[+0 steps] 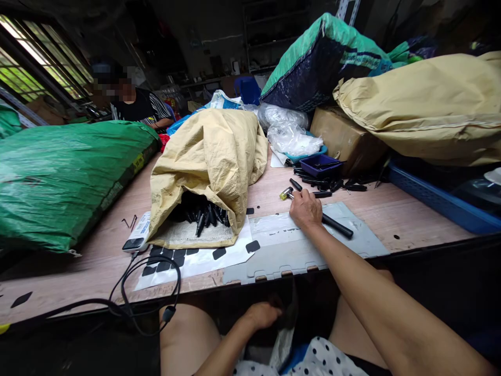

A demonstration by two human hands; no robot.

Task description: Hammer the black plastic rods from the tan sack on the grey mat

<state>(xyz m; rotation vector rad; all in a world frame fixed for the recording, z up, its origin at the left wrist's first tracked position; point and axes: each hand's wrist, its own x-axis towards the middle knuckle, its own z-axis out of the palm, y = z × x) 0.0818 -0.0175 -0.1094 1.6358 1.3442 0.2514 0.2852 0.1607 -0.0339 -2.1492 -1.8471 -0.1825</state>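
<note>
My right hand (pixel 306 209) is closed round a small hammer, whose black handle (pixel 337 225) sticks out toward the table's front edge. The hammer's yellow-tipped metal head (pixel 286 194) shows past my fingers. Under this hand lies a grey board (pixel 274 258) on the tabletop. Below the table edge, between my knees, my left hand (pixel 263 315) is curled in shadow. A pale sack-like strip (pixel 287 329) hangs right beside it. Whatever its fingers hold is too dark to name. Several black slim parts (pixel 205 216) spill from the mouth of a beige sack (pixel 219 151).
Black parts (pixel 321 183) lie near a purple tray (pixel 320 164). A blue basket (pixel 442 198) and a cardboard box (pixel 346 138) stand right. A green sack (pixel 74 177) fills the left. Cables (pixel 151 261) loop over the front edge. Another person (pixel 136 107) sits behind.
</note>
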